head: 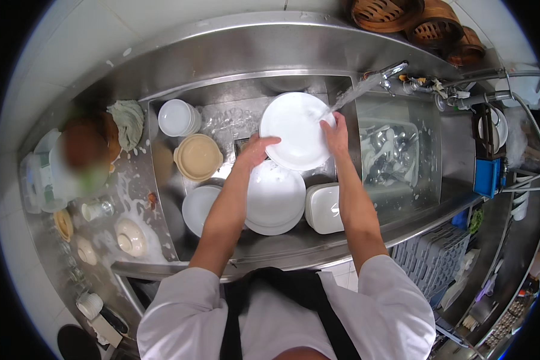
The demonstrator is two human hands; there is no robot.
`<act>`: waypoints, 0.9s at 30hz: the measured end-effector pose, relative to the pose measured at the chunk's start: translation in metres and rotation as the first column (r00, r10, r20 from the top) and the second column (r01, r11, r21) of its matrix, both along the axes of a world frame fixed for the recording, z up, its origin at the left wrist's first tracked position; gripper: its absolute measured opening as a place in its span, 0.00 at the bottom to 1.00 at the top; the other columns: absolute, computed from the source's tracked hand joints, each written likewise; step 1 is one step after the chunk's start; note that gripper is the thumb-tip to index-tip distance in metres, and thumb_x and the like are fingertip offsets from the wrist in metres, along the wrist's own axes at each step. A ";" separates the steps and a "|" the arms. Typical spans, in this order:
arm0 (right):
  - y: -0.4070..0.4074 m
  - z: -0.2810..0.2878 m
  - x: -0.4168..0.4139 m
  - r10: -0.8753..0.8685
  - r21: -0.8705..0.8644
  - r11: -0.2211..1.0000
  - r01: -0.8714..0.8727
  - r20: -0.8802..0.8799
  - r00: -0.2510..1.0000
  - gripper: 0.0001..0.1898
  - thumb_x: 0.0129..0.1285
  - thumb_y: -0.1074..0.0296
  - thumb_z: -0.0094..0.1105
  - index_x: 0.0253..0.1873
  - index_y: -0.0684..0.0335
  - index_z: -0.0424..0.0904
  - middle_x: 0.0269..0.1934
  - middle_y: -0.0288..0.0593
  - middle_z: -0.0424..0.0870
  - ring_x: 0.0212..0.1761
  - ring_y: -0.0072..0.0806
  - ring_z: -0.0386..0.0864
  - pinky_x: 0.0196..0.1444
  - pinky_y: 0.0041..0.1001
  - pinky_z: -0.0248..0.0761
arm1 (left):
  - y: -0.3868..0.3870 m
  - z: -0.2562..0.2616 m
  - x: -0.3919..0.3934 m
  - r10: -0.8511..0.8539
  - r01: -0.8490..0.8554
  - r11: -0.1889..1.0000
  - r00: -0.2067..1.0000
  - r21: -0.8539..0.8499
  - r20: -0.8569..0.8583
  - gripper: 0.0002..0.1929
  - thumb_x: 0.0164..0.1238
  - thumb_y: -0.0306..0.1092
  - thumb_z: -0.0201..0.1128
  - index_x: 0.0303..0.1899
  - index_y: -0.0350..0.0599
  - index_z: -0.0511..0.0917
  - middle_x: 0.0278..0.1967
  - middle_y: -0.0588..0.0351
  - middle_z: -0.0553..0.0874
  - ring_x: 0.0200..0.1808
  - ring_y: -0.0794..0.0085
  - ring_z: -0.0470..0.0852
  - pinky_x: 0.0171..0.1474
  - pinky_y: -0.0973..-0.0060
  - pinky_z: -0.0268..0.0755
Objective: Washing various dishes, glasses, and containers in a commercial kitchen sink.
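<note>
Both hands hold a round white plate (295, 131) above the left basin of a steel sink (162, 189). My left hand (257, 150) grips its lower left rim, thumb on top; my right hand (336, 134) grips the right rim. Water from a chrome faucet (393, 71) strikes the plate near my right thumb. Just below sits a stack of white plates (275, 193). Square white dishes (324, 209) stand partly behind my right forearm, and another white plate (200, 207) lies partly behind my left one. A beige pot (198, 157) and stacked white bowls (175, 118) are farther left.
The right basin (400, 198) holds water and a tray of cutlery (389, 148). On the foamy left counter are a cloth (128, 123), a glass (100, 210) and a beige bowl (132, 237). Bamboo steamers (434, 27) stand at the upper right; a grey rack (432, 258) is below the right edge.
</note>
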State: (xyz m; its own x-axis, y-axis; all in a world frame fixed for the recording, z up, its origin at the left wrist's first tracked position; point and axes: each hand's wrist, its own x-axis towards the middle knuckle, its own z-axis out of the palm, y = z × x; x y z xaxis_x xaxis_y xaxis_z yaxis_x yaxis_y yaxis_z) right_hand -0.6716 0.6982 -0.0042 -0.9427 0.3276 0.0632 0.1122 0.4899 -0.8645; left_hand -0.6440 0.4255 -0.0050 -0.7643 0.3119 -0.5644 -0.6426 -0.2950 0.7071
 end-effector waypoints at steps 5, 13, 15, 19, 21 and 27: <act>-0.054 0.060 0.017 0.101 0.052 0.991 -0.126 0.342 0.934 0.25 0.63 0.57 0.64 0.58 0.69 0.69 0.48 0.60 0.81 0.54 0.49 0.79 0.59 0.38 0.68 | -0.020 -0.005 0.017 0.280 -0.323 0.933 0.929 0.161 0.243 0.29 0.61 0.34 0.72 0.60 0.28 0.70 0.57 0.39 0.79 0.57 0.55 0.81 0.59 0.60 0.76; -0.013 0.118 0.052 -0.274 0.200 0.946 0.256 0.071 0.959 0.19 0.71 0.57 0.55 0.54 0.69 0.67 0.42 0.57 0.80 0.42 0.41 0.78 0.48 0.37 0.70 | -0.078 -0.005 0.017 0.594 -0.577 0.803 0.794 -0.148 0.127 0.31 0.61 0.38 0.73 0.58 0.25 0.72 0.53 0.38 0.82 0.51 0.53 0.84 0.53 0.56 0.81; -0.005 0.096 0.050 -0.292 0.302 0.910 0.284 -0.020 0.956 0.19 0.71 0.58 0.56 0.53 0.69 0.67 0.39 0.54 0.80 0.39 0.40 0.77 0.46 0.37 0.71 | -0.076 0.003 0.015 0.556 -0.537 0.826 0.826 -0.169 0.095 0.30 0.60 0.38 0.73 0.56 0.24 0.73 0.49 0.40 0.84 0.48 0.56 0.86 0.51 0.60 0.81; 0.007 0.060 0.042 -0.274 0.078 0.959 0.272 0.010 0.962 0.19 0.68 0.58 0.62 0.52 0.67 0.71 0.41 0.47 0.82 0.40 0.32 0.78 0.44 0.31 0.73 | -0.035 0.024 0.008 0.463 -0.459 0.881 0.886 -0.119 0.007 0.29 0.61 0.38 0.73 0.56 0.26 0.74 0.47 0.43 0.85 0.45 0.60 0.86 0.49 0.65 0.81; -0.010 0.053 0.040 -0.271 -0.092 0.956 0.278 0.084 0.959 0.19 0.66 0.58 0.65 0.52 0.67 0.73 0.43 0.44 0.82 0.41 0.29 0.78 0.44 0.29 0.73 | -0.023 0.030 0.006 0.378 -0.373 0.925 0.923 -0.067 0.076 0.26 0.63 0.37 0.72 0.57 0.31 0.75 0.47 0.47 0.85 0.45 0.63 0.85 0.48 0.67 0.80; -0.013 0.061 0.036 0.116 -0.574 0.813 0.098 0.324 0.939 0.25 0.60 0.64 0.70 0.58 0.70 0.75 0.47 0.50 0.84 0.45 0.33 0.83 0.49 0.31 0.77 | -0.011 0.007 -0.006 0.041 -0.039 0.989 0.999 0.146 -0.012 0.36 0.65 0.44 0.68 0.69 0.41 0.61 0.58 0.50 0.78 0.57 0.65 0.78 0.54 0.65 0.76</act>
